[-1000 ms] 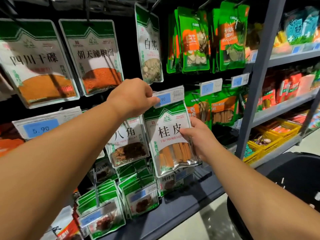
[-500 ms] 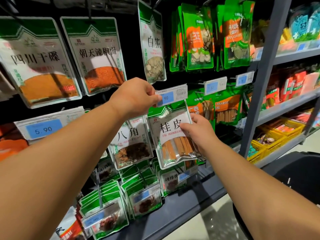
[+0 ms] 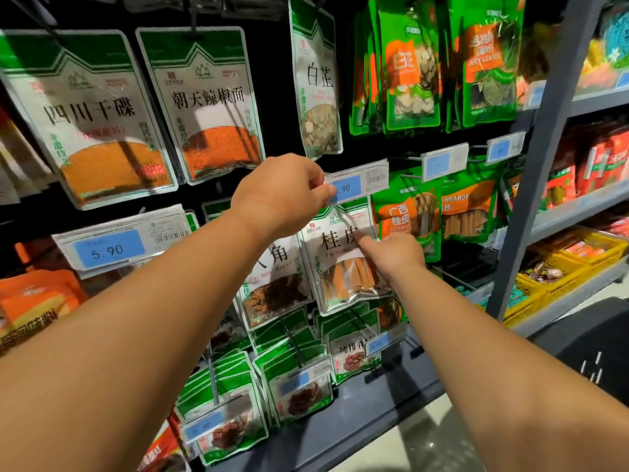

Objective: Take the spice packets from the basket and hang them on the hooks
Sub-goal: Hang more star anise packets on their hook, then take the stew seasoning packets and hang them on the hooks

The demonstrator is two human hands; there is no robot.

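Head view: your left hand (image 3: pixel 282 195) pinches the price tag (image 3: pixel 361 180), upright cinnamon packet (image 3: pixel 340 270) just below it, right hand (image 3: pixel 401 255) touching its right edge, grip unclear.

Dark display rack (image 3: pixel 360 424) full of spice packets (image 3: pixel 204 107)

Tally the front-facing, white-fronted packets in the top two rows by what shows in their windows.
Orange-red powder packets: 2
Pale slices packet: 1
Star anise packet: 1
Brown sticks packet: 1
Total: 5
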